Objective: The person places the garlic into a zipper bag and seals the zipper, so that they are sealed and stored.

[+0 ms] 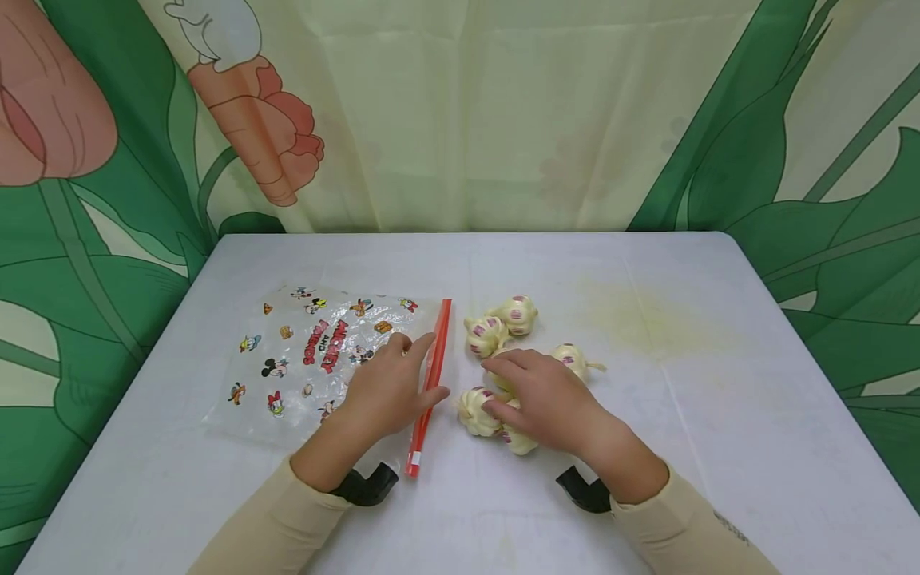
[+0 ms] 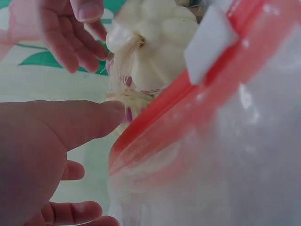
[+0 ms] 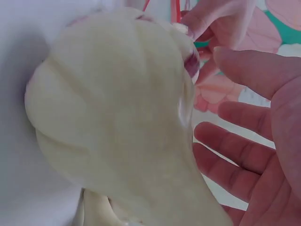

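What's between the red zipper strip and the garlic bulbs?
In the head view, a narrow stretch of white table separates the red zipper strip from the garlic bulbs; the left hand holds its thumb over it.

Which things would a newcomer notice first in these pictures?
The bright red zip strip probably comes first, along the right edge of the clear cartoon-printed zip bag, partly hidden by the left hand. Next is the cluster of garlic bulbs just right of it, partly hidden by the right hand. A pink tulip on the backdrop stands out at the head view's upper left.
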`<state>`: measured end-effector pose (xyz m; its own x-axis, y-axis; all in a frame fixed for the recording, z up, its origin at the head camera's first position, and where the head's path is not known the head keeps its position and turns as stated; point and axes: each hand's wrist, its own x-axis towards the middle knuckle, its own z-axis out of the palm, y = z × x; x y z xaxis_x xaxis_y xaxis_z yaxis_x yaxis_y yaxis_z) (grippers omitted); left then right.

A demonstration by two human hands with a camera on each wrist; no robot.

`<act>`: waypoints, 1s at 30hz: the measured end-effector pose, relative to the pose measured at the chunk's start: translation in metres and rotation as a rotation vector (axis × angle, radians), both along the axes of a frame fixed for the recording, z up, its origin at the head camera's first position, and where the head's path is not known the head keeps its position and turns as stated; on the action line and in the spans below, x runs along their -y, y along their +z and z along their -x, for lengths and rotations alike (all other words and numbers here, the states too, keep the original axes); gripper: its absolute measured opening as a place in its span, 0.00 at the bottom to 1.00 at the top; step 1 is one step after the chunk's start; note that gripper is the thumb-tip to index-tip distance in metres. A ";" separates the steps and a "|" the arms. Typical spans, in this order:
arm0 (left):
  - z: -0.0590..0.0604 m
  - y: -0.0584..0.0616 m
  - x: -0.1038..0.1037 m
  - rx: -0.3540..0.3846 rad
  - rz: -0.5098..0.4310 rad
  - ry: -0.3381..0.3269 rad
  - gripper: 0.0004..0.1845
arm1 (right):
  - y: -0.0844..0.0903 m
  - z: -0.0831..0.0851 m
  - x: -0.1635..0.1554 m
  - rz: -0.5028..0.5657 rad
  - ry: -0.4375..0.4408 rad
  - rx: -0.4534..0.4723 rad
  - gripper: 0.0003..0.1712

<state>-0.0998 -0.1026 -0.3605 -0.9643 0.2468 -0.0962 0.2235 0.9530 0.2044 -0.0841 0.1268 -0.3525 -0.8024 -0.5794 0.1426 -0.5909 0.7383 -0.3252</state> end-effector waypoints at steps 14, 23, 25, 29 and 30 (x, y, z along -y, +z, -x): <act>0.002 -0.002 0.004 0.093 -0.117 0.013 0.33 | -0.009 -0.003 0.008 -0.039 0.087 -0.081 0.27; 0.003 0.005 0.014 0.005 -0.196 0.032 0.25 | -0.009 -0.005 0.011 -0.115 0.078 -0.074 0.23; 0.003 0.007 0.016 -0.022 -0.231 0.028 0.24 | -0.009 -0.005 0.012 -0.131 0.077 -0.082 0.23; 0.001 0.009 0.020 -0.072 -0.276 0.019 0.23 | -0.011 -0.006 0.011 -0.153 0.084 -0.087 0.24; 0.001 0.009 0.020 -0.081 -0.284 0.019 0.23 | -0.011 -0.006 0.010 -0.154 0.088 -0.085 0.25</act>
